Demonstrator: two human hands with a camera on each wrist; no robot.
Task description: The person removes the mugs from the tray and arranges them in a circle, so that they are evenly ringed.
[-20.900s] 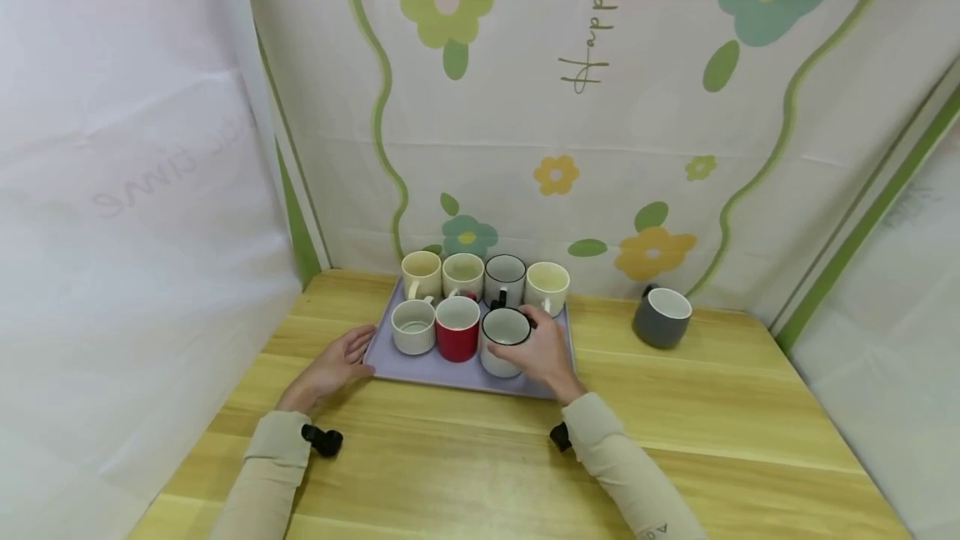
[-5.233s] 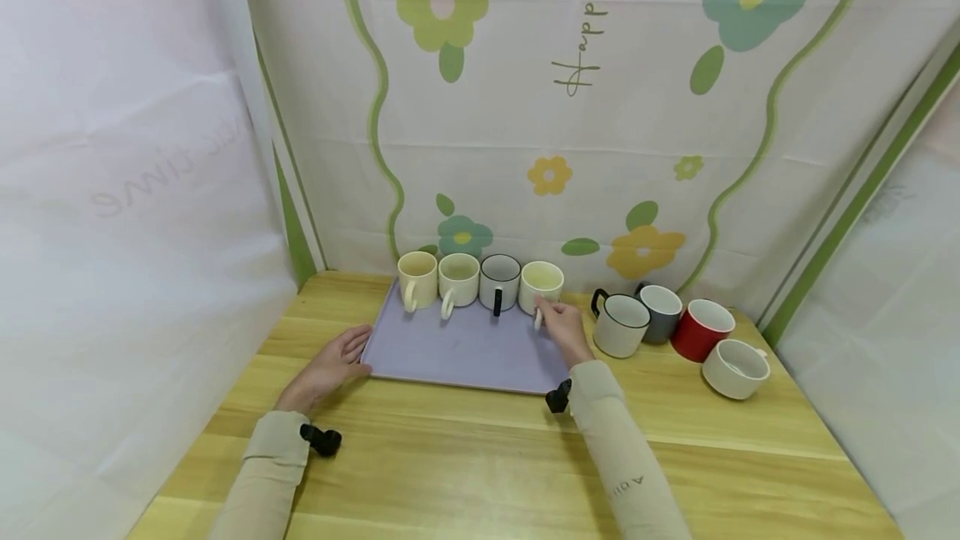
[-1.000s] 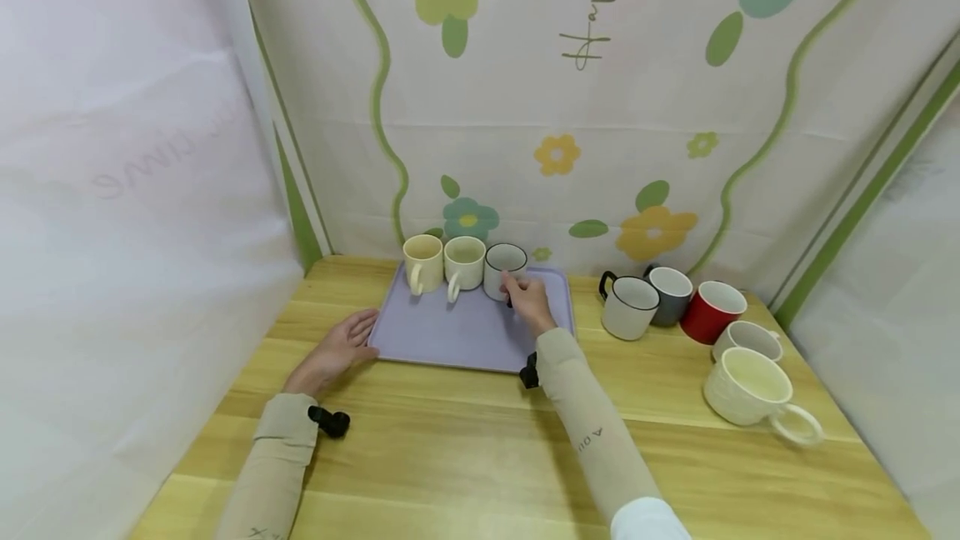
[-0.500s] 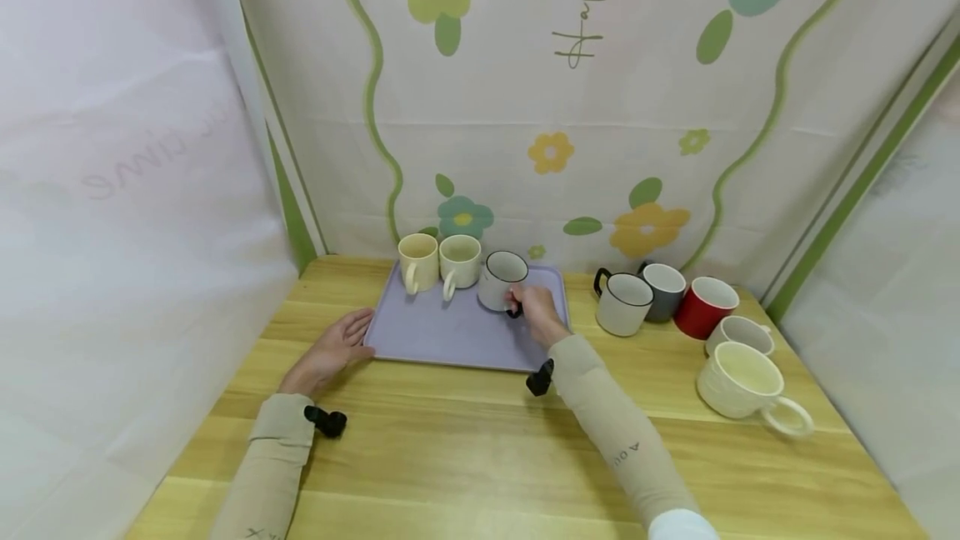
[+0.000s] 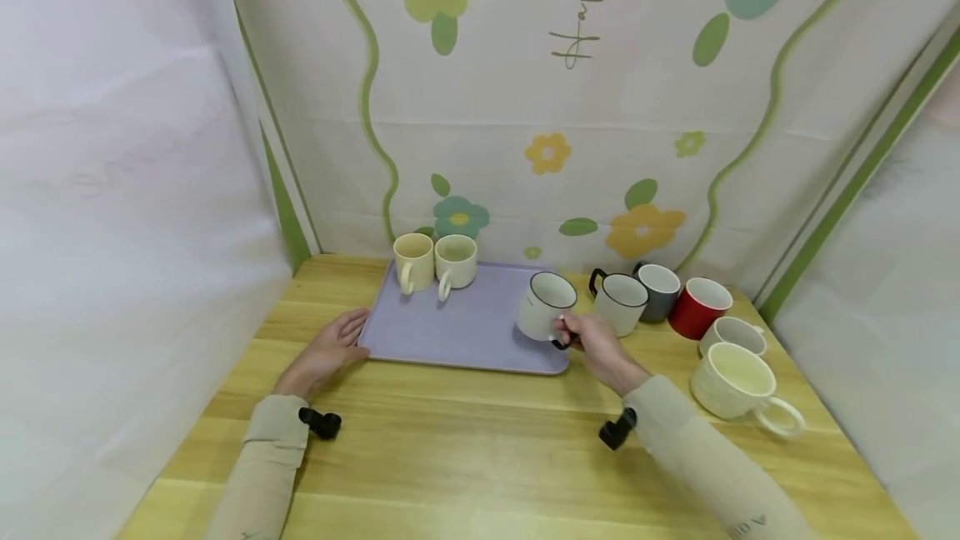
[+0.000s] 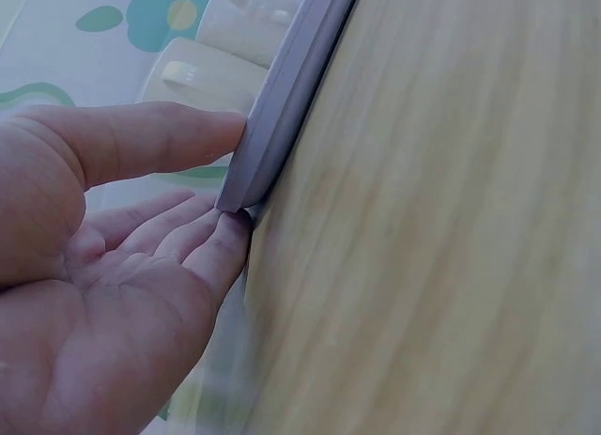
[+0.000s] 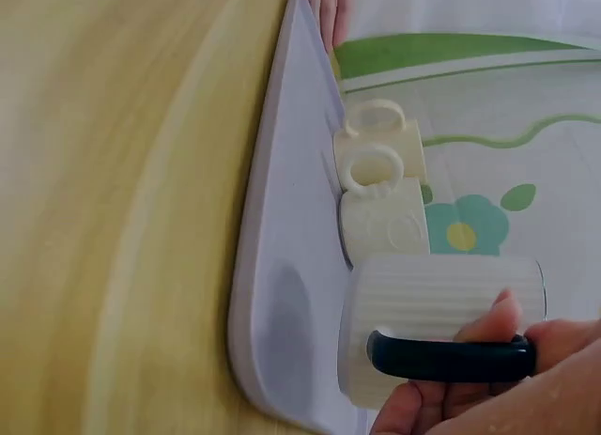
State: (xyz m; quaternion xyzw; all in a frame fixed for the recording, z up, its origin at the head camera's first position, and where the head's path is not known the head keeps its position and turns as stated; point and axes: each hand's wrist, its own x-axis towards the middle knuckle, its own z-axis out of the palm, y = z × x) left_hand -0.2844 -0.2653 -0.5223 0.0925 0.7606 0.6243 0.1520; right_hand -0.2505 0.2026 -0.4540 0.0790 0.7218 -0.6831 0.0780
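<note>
In the head view my right hand (image 5: 596,348) grips the black handle of a white ribbed mug (image 5: 546,307) with a dark rim. It hangs tilted over the right end of the lilac tray (image 5: 450,332); the right wrist view shows my thumb and fingers around the handle (image 7: 451,359) and the mug's shadow on the tray. At the tray's front left corner my left hand (image 5: 330,350) rests with fairly straight fingers, the thumb (image 6: 188,139) and fingertips touching the edge. A pale yellow mug (image 5: 413,261) and a cream mug (image 5: 455,260) stand at the tray's back left.
Right of the tray stand a white mug with a black handle (image 5: 621,304), a grey mug (image 5: 658,293), a red mug (image 5: 699,310), a white cup (image 5: 735,335) and a large cream mug (image 5: 733,382). A printed cloth wall (image 5: 487,107) rises behind the wooden table (image 5: 450,457).
My right hand has lifted the dark-rimmed mug from the tray's back row and carried it right and nearer. Earlier, several other mugs moved from tray to table. My left hand stays at the corner.
</note>
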